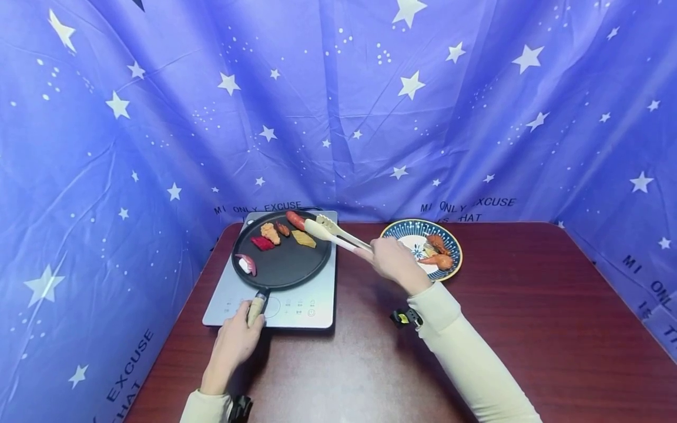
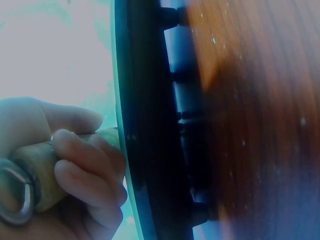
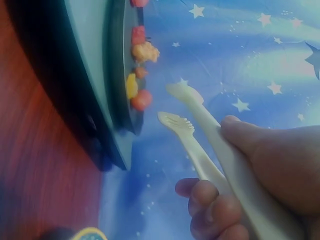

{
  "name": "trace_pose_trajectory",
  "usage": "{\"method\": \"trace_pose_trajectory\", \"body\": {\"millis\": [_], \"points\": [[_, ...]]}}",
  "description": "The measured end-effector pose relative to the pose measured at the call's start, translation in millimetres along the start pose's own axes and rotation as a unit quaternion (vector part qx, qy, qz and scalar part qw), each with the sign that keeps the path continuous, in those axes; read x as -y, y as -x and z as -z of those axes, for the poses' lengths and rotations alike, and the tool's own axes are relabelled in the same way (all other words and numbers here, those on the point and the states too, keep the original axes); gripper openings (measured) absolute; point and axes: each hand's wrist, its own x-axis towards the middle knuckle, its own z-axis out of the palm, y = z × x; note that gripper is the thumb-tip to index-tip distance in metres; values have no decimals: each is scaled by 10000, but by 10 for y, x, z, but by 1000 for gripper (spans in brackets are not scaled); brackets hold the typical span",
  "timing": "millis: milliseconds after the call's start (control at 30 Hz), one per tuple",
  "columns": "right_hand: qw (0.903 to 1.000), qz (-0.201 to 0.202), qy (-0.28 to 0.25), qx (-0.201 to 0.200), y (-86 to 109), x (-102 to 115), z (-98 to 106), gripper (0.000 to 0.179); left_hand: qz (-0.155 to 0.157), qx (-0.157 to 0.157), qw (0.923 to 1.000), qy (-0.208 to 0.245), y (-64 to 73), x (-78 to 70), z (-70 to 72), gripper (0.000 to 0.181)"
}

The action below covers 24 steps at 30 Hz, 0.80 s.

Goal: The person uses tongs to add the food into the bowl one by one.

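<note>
One left hand point(image 1: 231, 341) is gripping the pan handle point(image 1: 257, 305), presumably for steadiness; my right hand point(image 1: 396, 264) is holding tongs point(image 1: 334, 237), tips parted near the sausage point(image 1: 295, 220), likely for reach.

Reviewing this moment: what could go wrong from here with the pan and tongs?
The red sausage lies near the rim of the frying pan, so a nudge from the parted tongs might roll it off. The yellow food piece sits close by and could get knocked too. The left grip holds the pan's handle; an unsteady pull might tilt or shift the pan.
</note>
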Motion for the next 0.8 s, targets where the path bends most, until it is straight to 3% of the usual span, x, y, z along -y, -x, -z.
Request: {"method": "trace_pose_trajectory", "body": {"millis": [333,500,667,800], "points": [[9995,-165,117,-230,126,-279,112,45,39,8,10000,45,-5,-1,17,38],[9985,-541,-22,-65,192,-442,157,47,64,34,10000,59,1,1,12,37],[9986,-343,117,-380,285,-606,198,46,11,22,10000,30,-2,10,12,37],[9979,-530,83,-365,380,-740,218,43,14,43,10000,44,2,17,7,37]]}}
